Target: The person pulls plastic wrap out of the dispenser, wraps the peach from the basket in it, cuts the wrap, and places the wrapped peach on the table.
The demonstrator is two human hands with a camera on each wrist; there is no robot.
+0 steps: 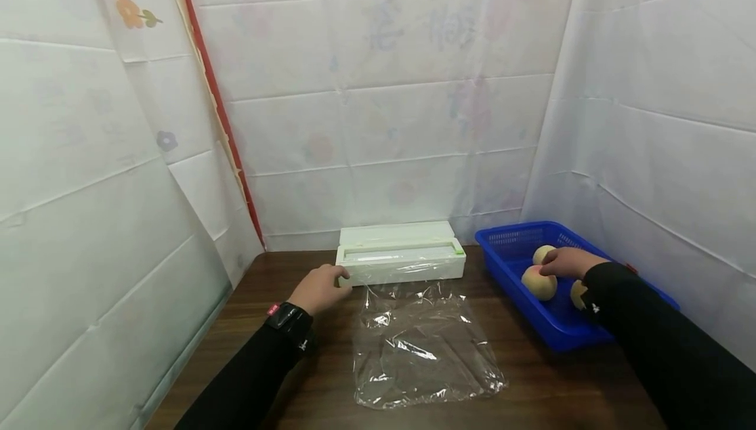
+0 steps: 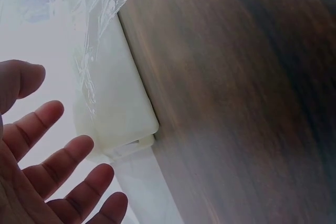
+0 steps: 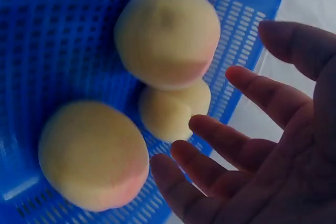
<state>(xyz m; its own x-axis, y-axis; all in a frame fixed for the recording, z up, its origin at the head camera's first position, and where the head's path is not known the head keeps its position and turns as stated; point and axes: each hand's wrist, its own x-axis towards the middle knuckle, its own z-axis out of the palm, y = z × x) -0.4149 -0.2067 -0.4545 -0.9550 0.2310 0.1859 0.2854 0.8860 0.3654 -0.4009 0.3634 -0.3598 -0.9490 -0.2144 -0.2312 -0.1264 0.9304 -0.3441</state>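
Note:
My right hand (image 1: 568, 262) is over the blue basket (image 1: 514, 305), fingers spread and holding nothing. Below it lie three pale yellow peaches with pink blush: a near peach (image 1: 539, 285), a back peach (image 1: 542, 254) and one partly hidden by the sleeve (image 1: 626, 312). In the right wrist view the fingertips come close to the peaches (image 3: 94, 156). My left hand (image 1: 321, 289), relaxed, is beside the left end of a white cling film box (image 1: 407, 271), whose lid stands up. A sheet of clear plastic film (image 1: 425, 351) extends from the box over the table, creased and shiny.
The dark wooden table (image 1: 236, 325) carries the box at its back edge and the basket at the right. White patterned sheeting (image 1: 384, 102) hangs behind and on both sides, with a red strip (image 1: 218, 98) at the left corner.

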